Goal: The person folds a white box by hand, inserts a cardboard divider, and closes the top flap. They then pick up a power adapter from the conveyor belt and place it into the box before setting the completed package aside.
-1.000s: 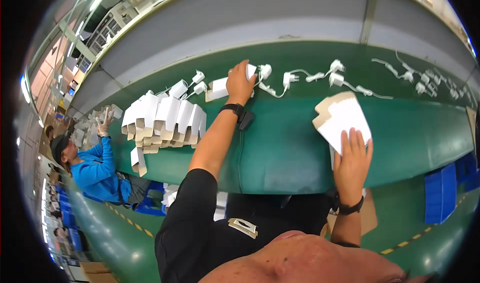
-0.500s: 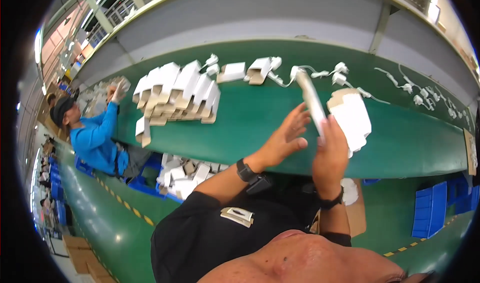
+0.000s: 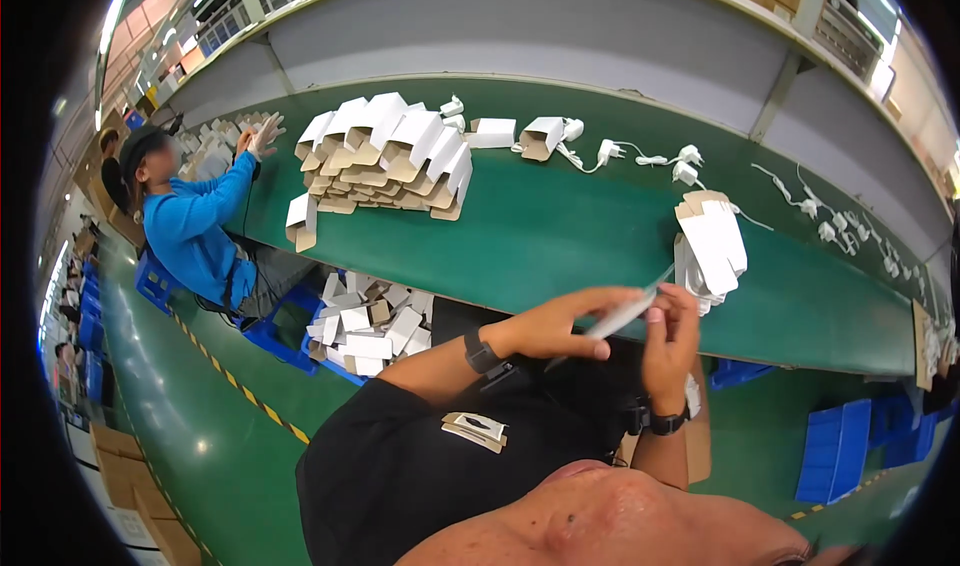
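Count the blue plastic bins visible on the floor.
4 at least: one beside the seated co-worker, one holding white cartons, one under the bench, one at far right. Others may be hidden.

Flat white carton (image 3: 628,311) between both hands (image 3: 610,331)

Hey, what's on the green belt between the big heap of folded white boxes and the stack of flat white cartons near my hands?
In the head view, mostly bare green belt lies between the heap of boxes and the stack of flat cartons. The white chargers with cables lie farther back.
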Demonstrator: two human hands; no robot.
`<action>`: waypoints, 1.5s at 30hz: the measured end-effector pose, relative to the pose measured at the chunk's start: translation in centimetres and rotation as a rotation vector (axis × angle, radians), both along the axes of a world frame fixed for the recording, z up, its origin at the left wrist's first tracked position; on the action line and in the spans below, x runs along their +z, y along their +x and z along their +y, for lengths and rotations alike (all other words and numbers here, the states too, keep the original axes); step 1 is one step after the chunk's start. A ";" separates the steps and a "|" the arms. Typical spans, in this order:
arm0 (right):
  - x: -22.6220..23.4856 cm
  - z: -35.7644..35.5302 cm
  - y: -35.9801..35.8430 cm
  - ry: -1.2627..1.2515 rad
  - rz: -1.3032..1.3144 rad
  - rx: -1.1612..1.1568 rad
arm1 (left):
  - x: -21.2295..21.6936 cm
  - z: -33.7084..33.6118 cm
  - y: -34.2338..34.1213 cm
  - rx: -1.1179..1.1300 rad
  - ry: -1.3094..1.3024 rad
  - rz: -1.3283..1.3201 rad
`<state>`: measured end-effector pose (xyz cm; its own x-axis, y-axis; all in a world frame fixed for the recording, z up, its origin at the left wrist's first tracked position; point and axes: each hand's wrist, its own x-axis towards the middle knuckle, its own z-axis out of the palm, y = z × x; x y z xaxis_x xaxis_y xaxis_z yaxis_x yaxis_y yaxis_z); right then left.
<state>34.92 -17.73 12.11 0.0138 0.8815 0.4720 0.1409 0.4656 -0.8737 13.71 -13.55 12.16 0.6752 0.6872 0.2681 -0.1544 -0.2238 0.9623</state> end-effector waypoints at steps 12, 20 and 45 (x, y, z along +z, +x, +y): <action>1.8 1.5 1.1 -0.437 -0.175 0.431 | -1.4 -1.3 -3.7 -0.278 -0.371 -0.067; 1.3 1.4 -3.9 -0.237 -0.008 0.205 | -1.8 -0.8 -4.1 0.146 -0.117 -0.243; 1.5 4.0 -2.2 -0.139 0.097 0.117 | -0.6 2.1 -2.1 0.070 0.056 0.028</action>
<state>32.74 -13.76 13.64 -0.0530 0.9362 0.3474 0.0054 0.3481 -0.9374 11.59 -11.49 11.57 0.6338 0.7174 0.2893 -0.1098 -0.2867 0.9517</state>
